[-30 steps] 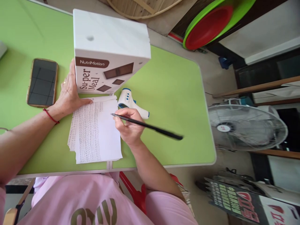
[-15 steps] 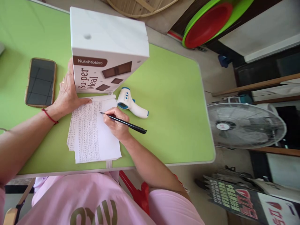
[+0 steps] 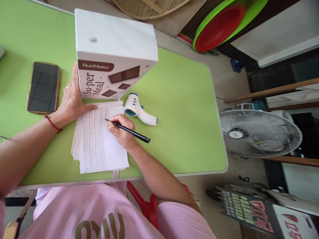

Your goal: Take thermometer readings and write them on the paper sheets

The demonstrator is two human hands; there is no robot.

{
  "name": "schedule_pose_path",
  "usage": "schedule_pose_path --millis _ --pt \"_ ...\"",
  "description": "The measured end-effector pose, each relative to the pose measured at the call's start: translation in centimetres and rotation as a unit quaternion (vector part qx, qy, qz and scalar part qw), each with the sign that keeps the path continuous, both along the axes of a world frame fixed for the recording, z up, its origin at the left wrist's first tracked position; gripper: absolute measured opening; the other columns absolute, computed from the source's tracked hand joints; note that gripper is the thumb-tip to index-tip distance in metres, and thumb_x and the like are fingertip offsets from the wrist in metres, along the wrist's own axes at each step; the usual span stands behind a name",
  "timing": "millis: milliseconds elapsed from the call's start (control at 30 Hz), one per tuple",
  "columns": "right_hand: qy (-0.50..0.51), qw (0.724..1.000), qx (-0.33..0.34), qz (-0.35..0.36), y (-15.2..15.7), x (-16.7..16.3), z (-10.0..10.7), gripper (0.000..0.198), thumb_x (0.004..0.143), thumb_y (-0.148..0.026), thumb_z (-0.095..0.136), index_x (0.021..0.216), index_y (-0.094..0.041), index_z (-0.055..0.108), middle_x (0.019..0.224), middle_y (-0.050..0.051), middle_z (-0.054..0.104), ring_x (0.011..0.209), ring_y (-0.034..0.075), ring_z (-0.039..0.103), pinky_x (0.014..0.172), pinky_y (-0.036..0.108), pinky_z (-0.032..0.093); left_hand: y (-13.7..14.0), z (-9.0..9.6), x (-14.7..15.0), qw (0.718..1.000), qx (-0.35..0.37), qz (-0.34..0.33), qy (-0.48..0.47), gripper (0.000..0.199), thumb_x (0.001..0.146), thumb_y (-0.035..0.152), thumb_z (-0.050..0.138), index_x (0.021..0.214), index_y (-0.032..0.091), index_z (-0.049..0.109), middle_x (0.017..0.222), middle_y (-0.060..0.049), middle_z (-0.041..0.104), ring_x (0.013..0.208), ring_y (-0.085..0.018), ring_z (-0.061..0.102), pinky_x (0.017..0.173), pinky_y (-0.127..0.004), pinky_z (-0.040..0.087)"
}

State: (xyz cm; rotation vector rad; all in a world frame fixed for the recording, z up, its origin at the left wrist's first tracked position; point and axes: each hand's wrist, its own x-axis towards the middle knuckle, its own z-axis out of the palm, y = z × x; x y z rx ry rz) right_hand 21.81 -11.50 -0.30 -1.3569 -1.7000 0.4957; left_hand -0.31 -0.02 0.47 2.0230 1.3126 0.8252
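Note:
A stack of white paper sheets, covered in columns of small handwriting, lies on the green table. My right hand grips a black pen, its tip touching the top sheet near the last written column. My left hand lies flat, fingers together, pressing the upper left corner of the sheets, right beside a white NutriMotion Su-per Meal box.
A phone with a dark screen lies left of my left hand. A white and blue infrared thermometer rests just right of the paper. Off the table's right edge stand a floor fan and green and red basins.
My right hand has moved left with the pen, bringing the tip from above the blank part of the page down next to the handwriting. My left hand has stayed put.

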Motion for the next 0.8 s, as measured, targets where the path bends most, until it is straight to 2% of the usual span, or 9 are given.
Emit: schedule_pose_path --millis 167,467,633,800 --pt "-0.019 1.000 -0.010 -0.001 -0.02 -0.01 0.15 0.016 0.093 -0.030 0.059 0.078 -0.026 0.057 0.069 -0.002 0.061 0.061 0.013 0.053 0.065 0.029 0.051 0.05 -0.27 -0.14 1.000 0.005 -0.001 -0.010 0.113 0.065 0.030 0.098 0.161 0.029 0.039 0.161 -0.015 0.049 0.165 -0.051 0.023 0.137 -0.070 0.022" --pt "0.018 1.000 0.013 -0.002 0.11 0.00 0.08 0.014 0.093 -0.028 0.062 0.080 -0.025 0.058 0.067 -0.004 0.058 0.057 0.012 0.050 0.061 0.029 0.050 -0.03 0.18 -0.03 1.000 0.007 0.001 0.008 0.111 0.066 0.030 0.100 0.159 0.030 0.040 0.167 -0.016 0.041 0.165 -0.051 0.024 0.134 -0.072 0.025" --pt "0.007 1.000 0.013 -0.012 0.16 -0.11 0.15 0.015 0.092 -0.028 0.061 0.078 -0.026 0.055 0.066 -0.004 0.058 0.058 0.012 0.050 0.061 0.029 0.049 -0.07 0.00 0.05 1.000 0.021 0.003 0.002 0.110 0.064 0.029 0.098 0.158 0.031 0.041 0.164 -0.015 0.046 0.164 -0.050 0.027 0.134 -0.072 0.028" --pt "0.019 1.000 0.014 0.008 0.12 -0.02 0.29 0.016 0.090 -0.024 0.062 0.077 -0.026 0.053 0.065 -0.004 0.057 0.058 0.013 0.051 0.061 0.029 0.049 0.04 -0.15 -0.06 1.000 0.004 0.004 -0.004 0.108 0.062 0.029 0.099 0.156 0.029 0.044 0.165 -0.016 0.045 0.164 -0.051 0.026 0.135 -0.071 0.026"
